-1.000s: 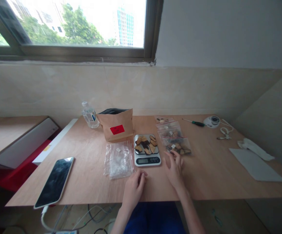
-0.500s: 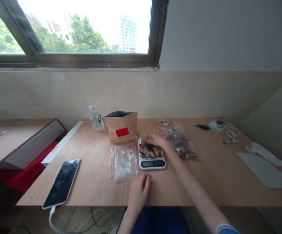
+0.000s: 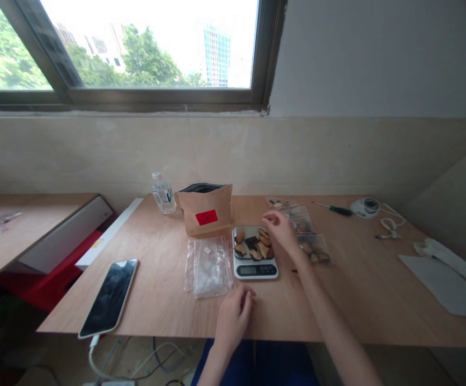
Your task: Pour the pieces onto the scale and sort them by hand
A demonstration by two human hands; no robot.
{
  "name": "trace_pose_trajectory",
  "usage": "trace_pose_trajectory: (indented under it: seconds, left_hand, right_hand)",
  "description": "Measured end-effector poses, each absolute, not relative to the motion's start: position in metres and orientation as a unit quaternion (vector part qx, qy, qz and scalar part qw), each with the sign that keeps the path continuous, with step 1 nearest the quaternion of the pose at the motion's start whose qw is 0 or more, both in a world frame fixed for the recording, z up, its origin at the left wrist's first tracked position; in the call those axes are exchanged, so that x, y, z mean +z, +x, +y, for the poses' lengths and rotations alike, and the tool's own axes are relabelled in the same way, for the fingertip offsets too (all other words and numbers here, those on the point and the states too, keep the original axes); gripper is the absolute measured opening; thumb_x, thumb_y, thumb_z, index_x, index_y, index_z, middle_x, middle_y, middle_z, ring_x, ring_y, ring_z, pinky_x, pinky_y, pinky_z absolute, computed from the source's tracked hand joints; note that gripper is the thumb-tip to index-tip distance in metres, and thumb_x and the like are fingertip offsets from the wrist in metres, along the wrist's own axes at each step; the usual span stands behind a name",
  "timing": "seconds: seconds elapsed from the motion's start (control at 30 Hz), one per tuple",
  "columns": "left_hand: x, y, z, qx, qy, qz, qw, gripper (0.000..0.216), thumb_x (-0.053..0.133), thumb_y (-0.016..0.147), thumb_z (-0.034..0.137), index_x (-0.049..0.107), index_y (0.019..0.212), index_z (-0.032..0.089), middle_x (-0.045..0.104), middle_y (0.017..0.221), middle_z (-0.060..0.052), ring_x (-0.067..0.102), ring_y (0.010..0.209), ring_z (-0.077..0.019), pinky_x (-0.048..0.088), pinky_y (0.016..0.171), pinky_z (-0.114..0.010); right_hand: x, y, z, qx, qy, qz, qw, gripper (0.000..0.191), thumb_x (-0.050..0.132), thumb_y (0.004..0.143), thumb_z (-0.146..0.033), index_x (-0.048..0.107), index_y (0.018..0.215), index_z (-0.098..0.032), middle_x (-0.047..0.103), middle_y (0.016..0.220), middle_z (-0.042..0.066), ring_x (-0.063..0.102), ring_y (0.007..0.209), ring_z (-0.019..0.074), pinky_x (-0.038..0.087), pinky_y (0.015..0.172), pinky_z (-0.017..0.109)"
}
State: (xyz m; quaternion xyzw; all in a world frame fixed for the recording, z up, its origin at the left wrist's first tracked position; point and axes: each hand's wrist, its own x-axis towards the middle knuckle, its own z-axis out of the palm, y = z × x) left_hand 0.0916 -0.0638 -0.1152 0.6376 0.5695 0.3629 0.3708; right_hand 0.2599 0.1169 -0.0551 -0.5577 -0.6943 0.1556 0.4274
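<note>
Risk, biggest first: brown paper bag (image 3: 206, 216) above centre could tip if bumped; scale (image 3: 255, 252) at centre may shift under right hand (image 3: 281, 230), fingers pinched, contents unclear; chips (image 3: 256, 246) could spill; left hand (image 3: 235, 313) rests loosely curled, empty, lower centre.

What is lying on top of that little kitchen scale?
On the scale lie brown and dark snack pieces, mostly on its near and right side. The right hand hovers above its far right edge, hiding that part.
</note>
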Motion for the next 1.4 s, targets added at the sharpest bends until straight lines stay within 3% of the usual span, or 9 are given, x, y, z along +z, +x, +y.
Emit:
trace_pose_trajectory:
  seconds: [0.07, 0.2, 0.37, 0.57, 0.83, 1.13, 1.4]
  left_hand:
    - [-0.115, 0.092, -0.064, 0.362, 0.638, 0.572, 0.368, 0.028, 0.032, 0.091, 0.031, 0.058, 0.088, 0.02, 0.064, 0.085, -0.005, 0.061, 0.081, -0.019, 0.043, 0.073, -0.028]
    - [-0.115, 0.092, -0.063, 0.364, 0.637, 0.572, 0.367, 0.029, 0.033, 0.092, 0.032, 0.058, 0.087, 0.021, 0.065, 0.083, -0.005, 0.061, 0.079, -0.0185, 0.043, 0.072, -0.028]
    - [-0.115, 0.093, -0.063, 0.358, 0.644, 0.571, 0.363, 0.028, 0.034, 0.092, 0.033, 0.059, 0.086, 0.02, 0.065, 0.081, -0.004, 0.061, 0.077, -0.0179, 0.042, 0.072, -0.028]
    - [-0.115, 0.093, -0.063, 0.358, 0.642, 0.577, 0.356, 0.028, 0.035, 0.092, 0.033, 0.058, 0.087, 0.02, 0.064, 0.081, -0.004, 0.061, 0.078, -0.0179, 0.043, 0.072, -0.028]
    - [-0.117, 0.093, -0.062, 0.359, 0.642, 0.573, 0.362, 0.029, 0.034, 0.091, 0.034, 0.059, 0.088, 0.02, 0.065, 0.084, -0.005, 0.062, 0.082, -0.0191, 0.044, 0.073, -0.029]
    - [-0.115, 0.093, -0.062, 0.36, 0.641, 0.577, 0.355, 0.028, 0.034, 0.091, 0.032, 0.059, 0.087, 0.02, 0.065, 0.082, -0.005, 0.062, 0.079, -0.0185, 0.044, 0.072, -0.028]
    - [-0.115, 0.093, -0.062, 0.358, 0.643, 0.574, 0.36, 0.029, 0.033, 0.091, 0.034, 0.059, 0.087, 0.02, 0.065, 0.081, -0.006, 0.062, 0.078, -0.0186, 0.044, 0.07, -0.028]
  right_hand:
    - [-0.06, 0.274, 0.09, 0.185, -0.556, -0.671, 0.454, 0.029, 0.054, 0.079, -0.042, 0.065, 0.086, -0.017, 0.068, 0.078, 0.006, 0.055, 0.062, 0.0162, 0.043, 0.061, 0.027]
    - [-0.087, 0.297, 0.039, 0.239, -0.573, -0.67, 0.407, 0.033, 0.052, 0.08, -0.048, 0.066, 0.086, -0.018, 0.067, 0.076, 0.005, 0.054, 0.059, 0.0163, 0.043, 0.058, 0.028]
    - [-0.118, 0.313, 0.015, 0.217, -0.589, -0.704, 0.333, 0.026, 0.051, 0.083, -0.041, 0.067, 0.088, -0.021, 0.067, 0.083, 0.007, 0.058, 0.075, 0.0214, 0.045, 0.07, 0.033]
    - [-0.121, 0.319, 0.02, 0.116, -0.609, -0.729, 0.291, 0.021, 0.048, 0.085, -0.032, 0.065, 0.091, -0.021, 0.067, 0.093, 0.007, 0.056, 0.088, 0.0249, 0.041, 0.079, 0.039]
    - [-0.115, 0.29, 0.049, 0.018, -0.6, -0.732, 0.322, 0.027, 0.041, 0.089, -0.033, 0.061, 0.102, -0.021, 0.064, 0.097, 0.008, 0.056, 0.092, 0.0243, 0.039, 0.078, 0.037]
    - [-0.111, 0.28, 0.081, 0.024, -0.617, -0.742, 0.261, 0.026, 0.048, 0.085, -0.041, 0.062, 0.084, -0.02, 0.063, 0.085, 0.006, 0.058, 0.084, 0.0228, 0.039, 0.07, 0.032]
    - [-0.111, 0.298, 0.071, 0.11, -0.604, -0.697, 0.371, 0.029, 0.051, 0.08, -0.045, 0.061, 0.078, -0.018, 0.063, 0.083, 0.007, 0.058, 0.074, 0.0195, 0.042, 0.067, 0.031]
